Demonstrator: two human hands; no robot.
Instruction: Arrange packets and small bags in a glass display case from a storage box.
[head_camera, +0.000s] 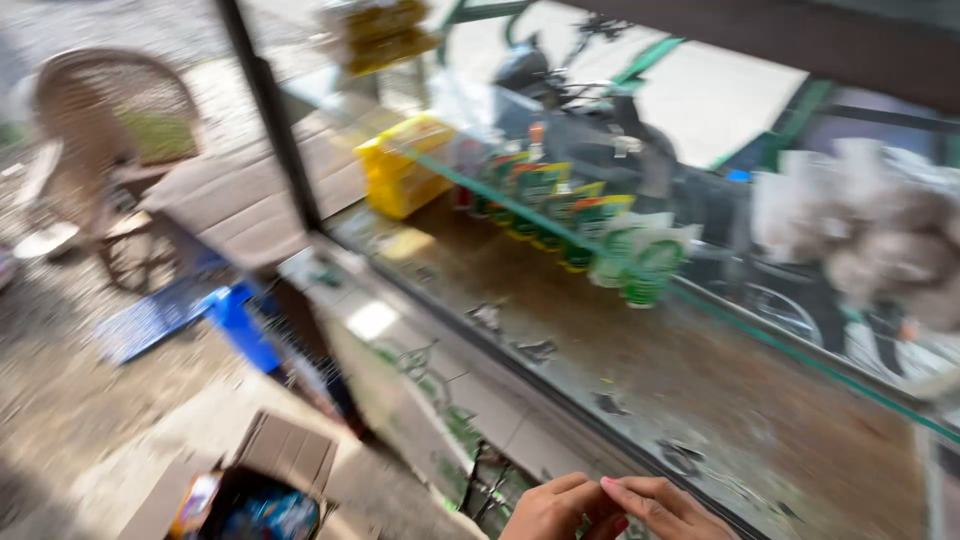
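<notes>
The picture is blurred by motion. My left hand and my right hand meet at the bottom edge, fingertips touching each other, just in front of a glass display case. Whether they pinch something small between them cannot be told. Inside the case a brown shelf carries a yellow box and a row of green and yellow packets behind it.
An open cardboard box with colourful items lies on the ground at lower left. A blue container stands beside the case. A wicker chair is at the far left. White bags hang at right.
</notes>
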